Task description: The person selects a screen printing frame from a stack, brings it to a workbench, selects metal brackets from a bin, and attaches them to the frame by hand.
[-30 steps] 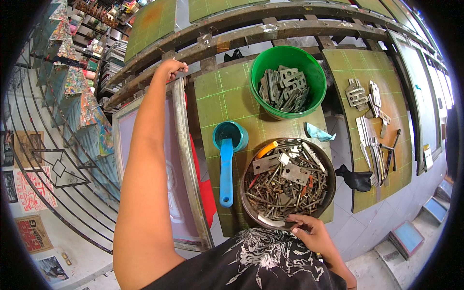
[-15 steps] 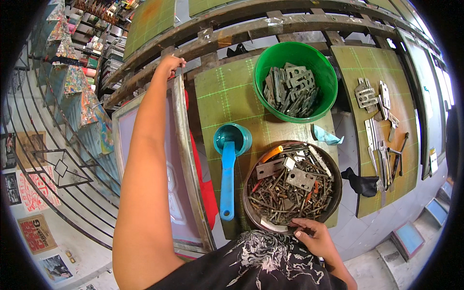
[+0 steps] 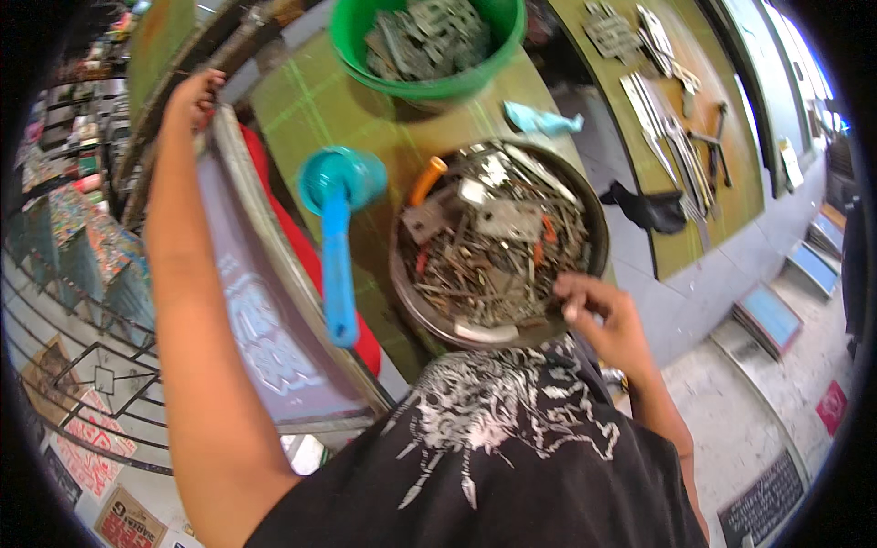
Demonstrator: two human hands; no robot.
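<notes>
My left hand (image 3: 195,99) is stretched far forward, its fingers curled at the far corner of a screen-printing frame (image 3: 274,247), which leans beside the table with a pale design on its purple mesh. Close to my body, my right hand (image 3: 607,320) hovers at the near right rim of a round metal basin (image 3: 396,274). Its fingers are bent, thumb apart, with nothing visible in them. Inside lie many rusty screws and bolts (image 3: 475,283), flat metal plates (image 3: 509,221) and an orange handle (image 3: 427,180). Left of the basin stands a blue dipper (image 3: 338,265) with a long handle.
A green bucket (image 3: 429,89) of metal hinges stands at the back of the green board (image 3: 283,100). A light-blue cloth (image 3: 544,120) lies near it. On the right-hand board (image 3: 703,247) are wrenches (image 3: 681,151), more hinges (image 3: 610,32) and a black cloth (image 3: 649,208).
The view has shifted, so the bucket, dipper and basin appear higher and further left. My right hand has come slightly up over the basin's rim; my left hand stays at the frame's far corner.
</notes>
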